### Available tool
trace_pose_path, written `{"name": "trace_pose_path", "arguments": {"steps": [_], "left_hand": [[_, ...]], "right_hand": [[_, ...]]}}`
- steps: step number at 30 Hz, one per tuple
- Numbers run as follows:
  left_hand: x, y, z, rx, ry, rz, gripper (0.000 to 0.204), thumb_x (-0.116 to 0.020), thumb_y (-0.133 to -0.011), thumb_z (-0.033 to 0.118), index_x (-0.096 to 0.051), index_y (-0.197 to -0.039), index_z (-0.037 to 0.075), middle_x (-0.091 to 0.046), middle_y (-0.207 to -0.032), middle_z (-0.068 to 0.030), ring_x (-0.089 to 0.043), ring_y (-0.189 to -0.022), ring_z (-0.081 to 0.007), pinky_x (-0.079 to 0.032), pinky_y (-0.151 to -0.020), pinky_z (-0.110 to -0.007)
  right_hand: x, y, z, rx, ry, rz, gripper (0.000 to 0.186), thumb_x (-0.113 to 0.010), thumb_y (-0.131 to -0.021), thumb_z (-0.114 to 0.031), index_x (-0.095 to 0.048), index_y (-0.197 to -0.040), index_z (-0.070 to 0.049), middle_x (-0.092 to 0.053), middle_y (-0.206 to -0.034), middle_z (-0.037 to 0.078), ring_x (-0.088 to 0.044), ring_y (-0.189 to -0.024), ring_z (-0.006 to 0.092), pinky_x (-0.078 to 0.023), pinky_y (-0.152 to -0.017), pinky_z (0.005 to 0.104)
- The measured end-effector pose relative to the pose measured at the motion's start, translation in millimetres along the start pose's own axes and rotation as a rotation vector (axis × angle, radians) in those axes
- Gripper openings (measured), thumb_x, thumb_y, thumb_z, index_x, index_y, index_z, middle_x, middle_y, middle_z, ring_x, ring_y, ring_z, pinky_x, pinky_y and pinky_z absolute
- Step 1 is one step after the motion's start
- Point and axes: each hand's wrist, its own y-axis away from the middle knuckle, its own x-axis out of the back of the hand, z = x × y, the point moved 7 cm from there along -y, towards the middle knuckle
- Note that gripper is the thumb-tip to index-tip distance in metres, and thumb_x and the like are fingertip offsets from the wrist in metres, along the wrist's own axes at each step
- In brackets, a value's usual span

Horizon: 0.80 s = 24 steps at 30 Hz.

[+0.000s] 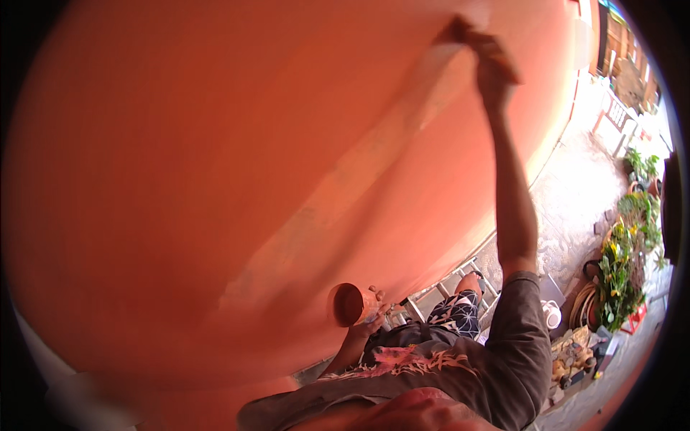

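My right hand (496, 68) is raised high at the end of an outstretched arm. It grips a paintbrush (454, 32), blurred, whose dark bristles meet the orange wall (180, 158). A paler, patchy band (323, 194) runs diagonally down the wall from near the brush, beside the arm's shadow. Low down, close to my body, my left hand (374, 320) is wrapped round an orange-stained round paint pot (350, 304). Its open mouth faces the camera; the contents look dark orange, and their level cannot be made out.
A metal stepladder (438, 293) stands below, by my legs and against the wall's foot. On the paved floor (560, 194) to the right are potted plants (619, 276), a coiled hose (583, 305), a white round container (550, 314) and a heap of assorted items (573, 357).
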Motion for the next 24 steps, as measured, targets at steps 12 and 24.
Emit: {"name": "trace_pose_path", "arguments": {"steps": [12, 24], "left_hand": [[25.1, -42.2, 1.0, 0.121, 0.043, 0.075, 0.042, -0.055, -0.098, 0.03, -0.047, -0.133, 0.007, -0.048, -0.121, -0.0147, -0.05, -0.092, -0.0313, -0.05, -0.052, -0.031], [22.4, -66.9, 13.5, 0.172, 0.044, 0.062, 0.04, -0.053, -0.1, 0.029, -0.047, -0.133, 0.008, -0.05, -0.12, -0.0142, -0.051, -0.091, -0.0313, -0.049, -0.049, -0.029]], "right_hand": [[-31.5, 71.6, -73.6, -0.427, -0.697, -0.464, 0.02, -0.052, -0.098, -0.01, -0.066, -0.109, -0.001, -0.067, -0.111, 0.011, -0.062, -0.104, 0.0191, -0.049, -0.091, 0.0368], [31.5, -58.2, 105.1, -0.026, -0.055, 0.056, 0.024, -0.049, -0.097, -0.004, -0.072, -0.104, -0.007, -0.075, -0.106, 0.004, -0.072, -0.092, 0.015, -0.056, -0.08, 0.0264]]}}
